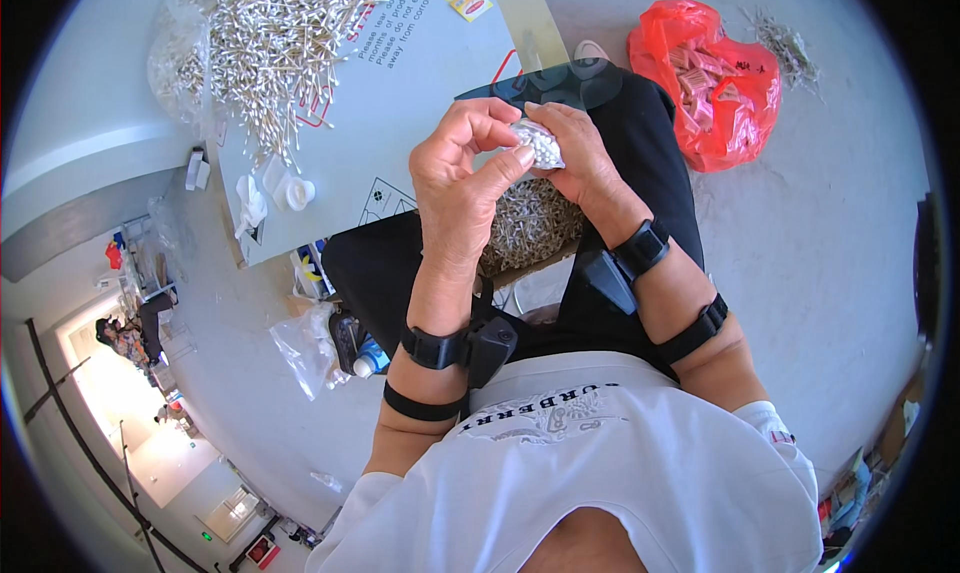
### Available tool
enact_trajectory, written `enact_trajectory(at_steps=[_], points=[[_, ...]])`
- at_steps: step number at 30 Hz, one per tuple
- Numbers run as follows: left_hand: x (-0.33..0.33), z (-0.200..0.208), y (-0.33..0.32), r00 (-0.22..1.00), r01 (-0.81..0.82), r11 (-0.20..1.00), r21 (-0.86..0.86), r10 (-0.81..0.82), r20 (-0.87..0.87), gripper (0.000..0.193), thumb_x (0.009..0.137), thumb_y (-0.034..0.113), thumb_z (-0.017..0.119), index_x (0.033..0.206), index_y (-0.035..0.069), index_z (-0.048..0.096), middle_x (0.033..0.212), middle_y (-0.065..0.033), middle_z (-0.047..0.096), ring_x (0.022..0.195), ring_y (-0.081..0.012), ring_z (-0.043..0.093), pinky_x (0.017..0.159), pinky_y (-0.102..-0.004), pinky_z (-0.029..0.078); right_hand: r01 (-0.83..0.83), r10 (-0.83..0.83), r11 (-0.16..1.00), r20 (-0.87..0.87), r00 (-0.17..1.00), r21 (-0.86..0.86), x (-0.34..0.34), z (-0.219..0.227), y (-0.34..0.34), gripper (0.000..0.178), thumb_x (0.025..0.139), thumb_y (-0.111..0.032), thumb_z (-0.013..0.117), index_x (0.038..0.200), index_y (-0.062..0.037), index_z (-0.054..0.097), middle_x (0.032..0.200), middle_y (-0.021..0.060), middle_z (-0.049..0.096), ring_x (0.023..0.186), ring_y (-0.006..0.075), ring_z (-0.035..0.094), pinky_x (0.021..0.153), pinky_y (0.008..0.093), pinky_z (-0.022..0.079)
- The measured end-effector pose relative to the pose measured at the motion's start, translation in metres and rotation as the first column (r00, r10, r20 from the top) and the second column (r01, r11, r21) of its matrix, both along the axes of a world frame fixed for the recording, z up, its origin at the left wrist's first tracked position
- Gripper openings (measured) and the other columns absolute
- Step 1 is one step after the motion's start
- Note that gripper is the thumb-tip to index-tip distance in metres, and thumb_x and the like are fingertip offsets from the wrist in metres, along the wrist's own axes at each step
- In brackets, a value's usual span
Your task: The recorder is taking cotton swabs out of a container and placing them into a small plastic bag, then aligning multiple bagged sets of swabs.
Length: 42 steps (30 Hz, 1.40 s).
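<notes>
Above my lap, a packed bundle of cotton swabs point(541, 146) shows its round white tips toward me. My right hand point(578, 153) is wrapped around the bundle's right side. From the left, the thumb and bent fingers of my left hand point(462, 168) close on its edge, the thumb against the white tips. Whether a wrapper surrounds the bundle cannot be made out. Under my hands, an open box between my thighs holds many loose cotton swabs point(532, 223).
A large heap of cotton swabs point(275, 48) lies on the pale tabletop point(340, 173) ahead left, beside clear plastic. White rolls point(293, 191) sit near its edge. A red bag point(735, 123) of pink packets stands right on the floor. A person point(130, 338) sits far left.
</notes>
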<state>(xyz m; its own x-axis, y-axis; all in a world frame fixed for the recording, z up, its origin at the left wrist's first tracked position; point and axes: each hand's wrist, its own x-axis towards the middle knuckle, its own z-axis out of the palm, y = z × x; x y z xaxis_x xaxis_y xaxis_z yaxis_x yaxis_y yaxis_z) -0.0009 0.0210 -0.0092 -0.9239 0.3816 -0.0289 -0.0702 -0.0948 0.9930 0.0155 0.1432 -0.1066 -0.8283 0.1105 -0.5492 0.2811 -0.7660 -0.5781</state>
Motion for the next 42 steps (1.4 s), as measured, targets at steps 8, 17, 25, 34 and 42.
enact_trajectory(at_steps=[8, 17, 25, 34, 42], points=[[0.001, -0.003, -0.001, 0.934, -0.012, 0.987, -0.157, -0.045, -0.354, 0.012, 0.073, -0.004, 0.072, 0.078, 0.002, 0.064, 0.095, -0.0077, 0.064, 0.091, -0.0165, 0.059, 0.082, -0.0307, 0.048, 0.025, -0.025, 0.999, -0.006, 1.000, -0.032, -0.001, -0.001, -0.001, 0.023, 0.093, -0.023, 0.060, 0.083, -0.0022, 0.061, 0.067, 0.0039, 0.058, 0.051, 0.0124, 0.055, 0.038, 0.0263, 0.036], [0.002, 0.005, 0.007, 0.635, -0.157, 0.898, -0.412, -0.228, -0.738, 0.019, 0.067, -0.007, 0.070, 0.078, 0.004, 0.059, 0.092, -0.0065, 0.063, 0.086, -0.0237, 0.057, 0.076, -0.0332, 0.047, 0.048, -0.053, 0.995, -0.053, 0.997, -0.090, -0.001, -0.012, -0.002, 0.022, 0.092, -0.021, 0.061, 0.082, -0.0019, 0.061, 0.070, 0.0057, 0.059, 0.052, 0.0129, 0.056, 0.040, 0.0273, 0.039], [0.003, -0.016, 0.005, 0.880, -0.142, 0.937, -0.320, -0.029, -0.474, 0.017, 0.069, -0.005, 0.069, 0.079, 0.003, 0.058, 0.092, -0.0063, 0.063, 0.086, -0.0188, 0.059, 0.076, -0.0309, 0.047, 0.003, -0.003, 1.000, -0.074, 0.997, 0.009, -0.002, -0.008, -0.005, 0.021, 0.091, -0.019, 0.062, 0.080, -0.0017, 0.059, 0.070, 0.0057, 0.059, 0.055, 0.0139, 0.059, 0.043, 0.0284, 0.046], [-0.005, -0.010, -0.002, 0.996, -0.019, 0.979, -0.204, 0.035, 0.076, 0.018, 0.071, -0.009, 0.071, 0.086, -0.002, 0.065, 0.087, -0.0034, 0.063, 0.078, -0.0096, 0.058, 0.076, -0.0238, 0.048, -0.016, 0.022, 0.998, -0.086, 0.996, 0.068, -0.002, -0.007, -0.006, 0.022, 0.092, -0.019, 0.061, 0.079, -0.0015, 0.059, 0.067, 0.0047, 0.058, 0.052, 0.0123, 0.058, 0.039, 0.0273, 0.044], [-0.009, -0.004, -0.006, 0.998, 0.002, 0.989, -0.147, 0.008, 0.065, 0.010, 0.073, -0.008, 0.068, 0.080, -0.002, 0.066, 0.079, -0.0031, 0.065, 0.069, -0.0081, 0.057, 0.065, -0.0221, 0.048, -0.037, 0.039, 0.999, -0.083, 0.996, 0.018, -0.002, -0.009, -0.004, 0.021, 0.092, -0.018, 0.061, 0.078, -0.0028, 0.058, 0.067, 0.0034, 0.057, 0.051, 0.0121, 0.058, 0.038, 0.0258, 0.044]])
